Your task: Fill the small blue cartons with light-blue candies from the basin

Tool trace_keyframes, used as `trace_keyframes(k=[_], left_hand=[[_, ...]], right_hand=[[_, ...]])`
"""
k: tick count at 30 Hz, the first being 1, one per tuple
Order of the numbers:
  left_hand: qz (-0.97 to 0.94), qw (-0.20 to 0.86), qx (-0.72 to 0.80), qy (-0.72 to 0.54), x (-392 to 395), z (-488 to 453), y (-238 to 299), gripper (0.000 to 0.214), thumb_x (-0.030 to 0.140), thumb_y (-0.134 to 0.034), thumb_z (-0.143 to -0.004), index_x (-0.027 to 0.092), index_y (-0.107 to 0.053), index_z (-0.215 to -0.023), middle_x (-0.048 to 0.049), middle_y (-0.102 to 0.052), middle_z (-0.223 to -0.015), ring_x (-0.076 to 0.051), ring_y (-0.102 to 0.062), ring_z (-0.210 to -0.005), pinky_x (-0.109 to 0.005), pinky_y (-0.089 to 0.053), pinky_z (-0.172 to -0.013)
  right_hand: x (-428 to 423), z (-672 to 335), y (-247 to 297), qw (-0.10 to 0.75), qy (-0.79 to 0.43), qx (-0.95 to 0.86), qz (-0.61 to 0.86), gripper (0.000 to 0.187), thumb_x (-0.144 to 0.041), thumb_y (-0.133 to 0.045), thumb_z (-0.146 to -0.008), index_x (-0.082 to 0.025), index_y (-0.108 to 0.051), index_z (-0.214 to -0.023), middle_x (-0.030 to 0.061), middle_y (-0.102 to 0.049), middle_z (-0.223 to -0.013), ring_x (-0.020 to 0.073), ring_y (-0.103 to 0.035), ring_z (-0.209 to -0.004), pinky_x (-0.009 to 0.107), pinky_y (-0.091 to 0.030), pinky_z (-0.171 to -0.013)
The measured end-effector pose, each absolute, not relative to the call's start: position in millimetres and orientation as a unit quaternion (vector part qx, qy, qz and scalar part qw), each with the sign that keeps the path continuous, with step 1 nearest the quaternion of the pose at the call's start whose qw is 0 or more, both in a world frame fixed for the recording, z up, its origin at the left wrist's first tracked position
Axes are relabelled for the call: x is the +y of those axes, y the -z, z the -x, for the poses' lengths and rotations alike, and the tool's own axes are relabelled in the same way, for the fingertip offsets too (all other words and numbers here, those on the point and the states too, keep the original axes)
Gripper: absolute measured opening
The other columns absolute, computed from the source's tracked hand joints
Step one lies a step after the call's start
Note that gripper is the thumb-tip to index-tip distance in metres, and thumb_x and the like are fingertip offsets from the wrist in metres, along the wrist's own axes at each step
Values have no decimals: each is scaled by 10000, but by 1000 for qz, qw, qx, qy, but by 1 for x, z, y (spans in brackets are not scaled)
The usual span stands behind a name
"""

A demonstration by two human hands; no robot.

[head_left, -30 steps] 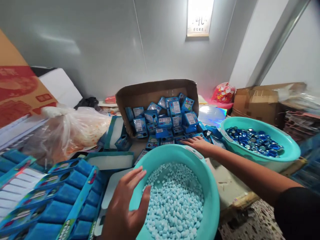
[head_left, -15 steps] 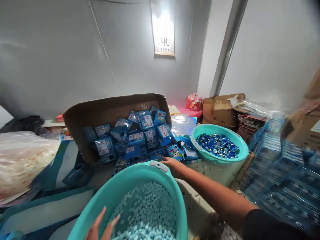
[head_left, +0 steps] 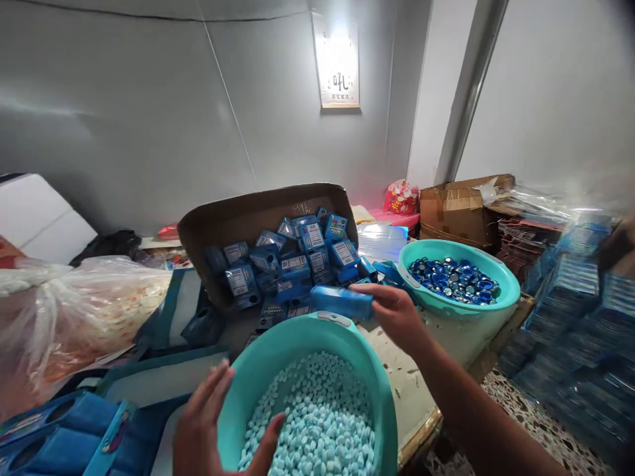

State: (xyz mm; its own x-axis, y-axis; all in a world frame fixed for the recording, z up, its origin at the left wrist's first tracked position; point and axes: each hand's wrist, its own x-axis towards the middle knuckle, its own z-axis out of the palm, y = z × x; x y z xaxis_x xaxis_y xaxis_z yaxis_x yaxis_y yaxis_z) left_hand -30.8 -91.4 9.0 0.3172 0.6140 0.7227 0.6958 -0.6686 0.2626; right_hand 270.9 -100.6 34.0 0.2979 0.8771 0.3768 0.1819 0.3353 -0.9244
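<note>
The right hand (head_left: pixel 397 314) was closed around one end of a small blue box (head_left: pixel 341 301), thumb and fingers pinching it from the right, and held it lengthwise in the air just above the far rim of the near basin (head_left: pixel 278 350). The box looked like thin printed card: light, stiff enough to keep its shape, but likely to dent if squeezed, so the end grip or a pinch across the narrow sides seemed the safest hold. Its glossy faces could be a little slippery.

The left hand (head_left: pixel 208 430) was open, fingers spread, its palm against the near-left rim of that basin, with nothing in its grasp. The basin held a heap of pale blue tablets (head_left: pixel 317 423).

Beyond the basin stood an open carton (head_left: pixel 238 221) piled with more blue boxes (head_left: pixel 292 264); their white panels carried print too small to read. To the right of the basin sat a second basin (head_left: pixel 506 297) filled with shiny blue caps (head_left: pixel 454 281). High on the wall beyond hung a lit sign (head_left: pixel 338 63) with dark characters that were too blurred to read. Left of the basin lay a clear plastic bag (head_left: pixel 74 311).
</note>
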Motion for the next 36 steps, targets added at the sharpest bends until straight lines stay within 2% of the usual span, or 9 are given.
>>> trace_keyframes(k=[4,7,11,13,15,21,27,31,36], left_hand=[[857,-83,-370,348,-80,30,-37,518,523,-699,-775,287,-583,-1221,-51,-671,-1209,-303,-623,-1145,-523,-354,-1144],[757,-231,-526,312,-77,38,-32,458,673,-678,-719,266,-659,-929,-3,-725,-862,-276,-698,-835,-438,-515,-920],[613,-309,-662,301,-79,43,-13,691,755,-667,-620,222,-599,-1054,-59,-714,-859,-312,-685,-795,-383,-515,-694],[624,-309,-653,297,-80,41,-8,649,729,-660,-639,221,-576,-1034,-62,-703,-829,-310,-679,-790,-385,-502,-710],[636,-317,-637,299,-79,39,-7,588,711,-644,-670,230,-565,-998,-51,-690,-798,-300,-671,-766,-383,-492,-711],[556,-346,-644,396,-76,48,-7,664,751,-661,-629,209,-569,-1002,-76,-685,-901,-303,-668,-831,-408,-520,-751],[475,-406,-599,501,-72,53,-1,972,677,-720,-655,223,-377,-1444,-118,-611,-1220,-287,-653,-1057,-422,-538,-905],[519,-421,-595,446,-70,53,1,711,670,-672,-698,180,-580,-1204,-119,-678,-1102,-304,-659,-1014,-460,-506,-945],[594,-356,-584,424,-63,44,2,531,546,-655,-752,203,-541,-1142,-102,-660,-1090,-292,-650,-992,-431,-499,-894]], right_hand=[[-120,-209,-57,443,-392,-664,458,503,-236,-714,-757,-250,-665,-1257,68,-701,-1151,225,-671,-1008,375,-542,-902],[-122,-190,-52,397,-394,-620,550,678,-372,-679,-855,-202,-445,-1469,157,-626,-1293,267,-664,-1063,439,-543,-915],[-145,-184,-8,168,-298,-777,529,739,-510,-693,-845,-182,-469,-1469,230,-370,-1524,440,-348,-1397,640,-322,-1107],[-153,-181,25,66,-321,-858,396,553,-420,-594,-934,-288,-487,-1460,163,-343,-1554,436,-320,-1411,671,-304,-1101],[-147,-179,50,21,-301,-883,360,653,-424,-670,-879,-283,-456,-1480,188,-316,-1558,448,-337,-1398,689,-313,-1082],[-86,-183,46,15,-260,-887,381,850,-520,-790,-736,-265,-456,-1475,206,-308,-1564,467,-258,-1430,716,-204,-1107],[-75,-165,49,82,-300,-770,557,618,-504,-309,-1020,-124,-394,-1499,240,-435,-1469,352,-431,-1353,558,-365,-1095],[-95,-125,66,180,-341,-791,475,466,-423,-373,-1007,-207,-571,-1369,128,-523,-1422,290,-405,-1369,479,-300,-1157],[-121,-83,81,269,-461,-674,510,397,-431,-418,-974,-268,-665,-1239,60,-681,-1189,262,-598,-1119,398,-454,-1014]])
